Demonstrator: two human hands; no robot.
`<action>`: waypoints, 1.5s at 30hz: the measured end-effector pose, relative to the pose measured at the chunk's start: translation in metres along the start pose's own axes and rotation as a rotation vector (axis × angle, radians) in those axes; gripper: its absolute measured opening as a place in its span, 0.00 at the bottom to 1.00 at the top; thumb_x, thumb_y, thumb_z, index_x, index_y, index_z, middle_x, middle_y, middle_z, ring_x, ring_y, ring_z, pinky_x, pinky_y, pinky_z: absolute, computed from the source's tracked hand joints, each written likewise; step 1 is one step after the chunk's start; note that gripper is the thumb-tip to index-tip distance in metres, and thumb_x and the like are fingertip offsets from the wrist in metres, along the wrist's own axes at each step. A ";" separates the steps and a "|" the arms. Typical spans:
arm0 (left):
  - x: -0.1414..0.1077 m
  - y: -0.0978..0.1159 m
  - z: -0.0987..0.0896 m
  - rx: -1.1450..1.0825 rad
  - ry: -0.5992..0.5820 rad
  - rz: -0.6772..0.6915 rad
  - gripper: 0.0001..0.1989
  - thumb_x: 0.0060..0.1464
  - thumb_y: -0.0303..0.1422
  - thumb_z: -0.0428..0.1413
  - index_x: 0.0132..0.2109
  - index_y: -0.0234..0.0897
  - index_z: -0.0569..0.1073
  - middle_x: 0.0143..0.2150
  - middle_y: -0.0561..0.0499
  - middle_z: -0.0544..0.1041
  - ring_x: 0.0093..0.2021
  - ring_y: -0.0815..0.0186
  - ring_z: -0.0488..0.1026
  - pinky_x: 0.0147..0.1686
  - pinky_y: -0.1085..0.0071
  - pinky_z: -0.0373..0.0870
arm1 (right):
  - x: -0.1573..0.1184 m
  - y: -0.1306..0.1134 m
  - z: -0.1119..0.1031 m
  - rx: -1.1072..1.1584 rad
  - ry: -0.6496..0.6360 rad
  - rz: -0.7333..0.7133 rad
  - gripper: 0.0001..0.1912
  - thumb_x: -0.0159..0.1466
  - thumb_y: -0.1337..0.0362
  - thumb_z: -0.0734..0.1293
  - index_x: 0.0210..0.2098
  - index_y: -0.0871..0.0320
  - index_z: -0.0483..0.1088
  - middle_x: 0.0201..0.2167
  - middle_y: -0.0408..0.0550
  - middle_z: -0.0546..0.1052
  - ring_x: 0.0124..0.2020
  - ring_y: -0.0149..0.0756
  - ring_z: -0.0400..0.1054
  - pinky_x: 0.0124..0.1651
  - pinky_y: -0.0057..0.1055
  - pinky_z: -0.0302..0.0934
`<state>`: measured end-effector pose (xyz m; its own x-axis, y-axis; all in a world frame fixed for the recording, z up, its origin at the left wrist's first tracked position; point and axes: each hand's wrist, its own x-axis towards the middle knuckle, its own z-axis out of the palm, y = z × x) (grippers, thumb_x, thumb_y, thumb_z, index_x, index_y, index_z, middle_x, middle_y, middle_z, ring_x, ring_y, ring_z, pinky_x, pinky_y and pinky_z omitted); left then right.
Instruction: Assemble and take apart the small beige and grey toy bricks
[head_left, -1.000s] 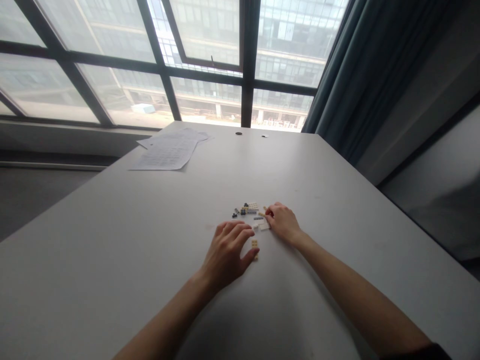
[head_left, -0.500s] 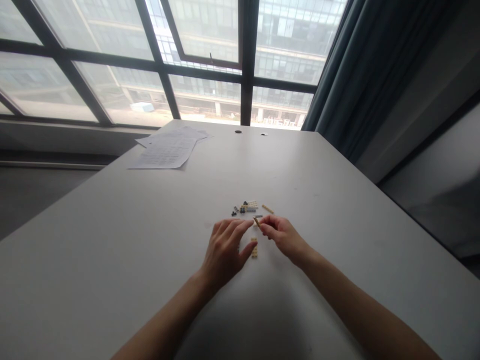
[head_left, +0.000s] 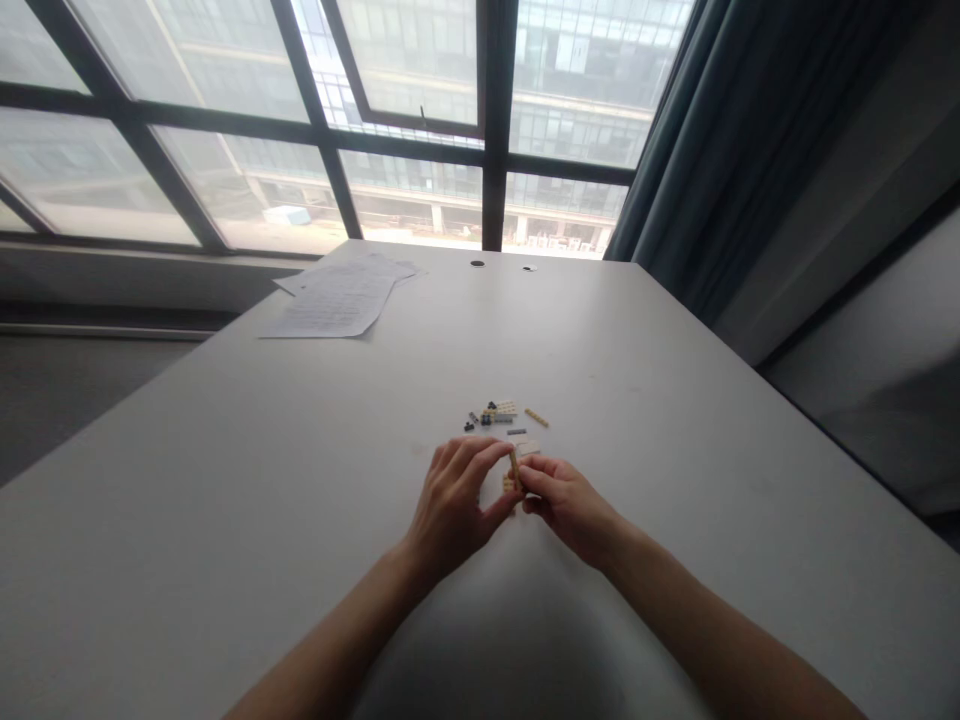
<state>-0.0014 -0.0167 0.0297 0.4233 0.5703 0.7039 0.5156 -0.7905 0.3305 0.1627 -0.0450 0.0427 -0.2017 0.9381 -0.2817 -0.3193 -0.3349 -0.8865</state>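
My right hand (head_left: pixel 571 500) pinches a narrow tan building brick (head_left: pixel 514 466), held upright and edge-on above the table. My left hand (head_left: pixel 459 500) has its index fingertip at the brick's far end and its thumb at the near end, so both hands are closed on it. Behind my left thumb lies a tan studded plate (head_left: pixel 508 483), partly covered by the fingers. Just beyond my right fingers rests a white flat piece (head_left: pixel 529 447), with a thin grey strip (head_left: pixel 517 432) behind it.
Farther out lies a small cluster of tan, grey and black bricks (head_left: pixel 496 415), with a loose tan strip (head_left: pixel 536 417) to its right. Printed sheets (head_left: pixel 330 300) lie at the far left of the white table (head_left: pixel 637 400). Windows and a dark curtain (head_left: pixel 675 180) stand behind.
My right hand has brought the tan brick a little nearer to me and turned it more upright. My left thumb and index finger have closed onto its ends. The white piece shows more.
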 end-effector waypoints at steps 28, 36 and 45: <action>0.003 0.000 -0.001 -0.134 0.081 0.073 0.24 0.48 0.35 0.64 0.51 0.38 0.68 0.44 0.45 0.74 0.45 0.59 0.69 0.46 0.61 0.68 | 0.002 0.003 -0.012 0.197 -0.257 -0.004 0.10 0.58 0.61 0.70 0.31 0.65 0.76 0.29 0.47 0.72 0.30 0.29 0.63 0.35 0.27 0.55; 0.002 0.000 -0.003 -0.138 0.087 0.077 0.24 0.47 0.34 0.64 0.51 0.38 0.68 0.43 0.45 0.74 0.45 0.59 0.69 0.46 0.61 0.69 | 0.003 0.004 -0.012 0.230 -0.289 0.003 0.10 0.58 0.61 0.71 0.30 0.64 0.74 0.29 0.45 0.70 0.30 0.29 0.61 0.37 0.28 0.55; 0.002 0.000 -0.001 -0.125 0.077 0.059 0.22 0.49 0.32 0.62 0.51 0.38 0.68 0.43 0.45 0.74 0.45 0.59 0.69 0.46 0.62 0.68 | 0.003 0.004 -0.012 0.200 -0.266 -0.002 0.11 0.57 0.59 0.71 0.30 0.63 0.74 0.29 0.45 0.69 0.30 0.29 0.60 0.36 0.27 0.55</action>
<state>-0.0014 -0.0161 0.0320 0.3897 0.5068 0.7689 0.3929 -0.8466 0.3589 0.1715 -0.0426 0.0340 -0.4275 0.8913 -0.1512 -0.4897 -0.3689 -0.7900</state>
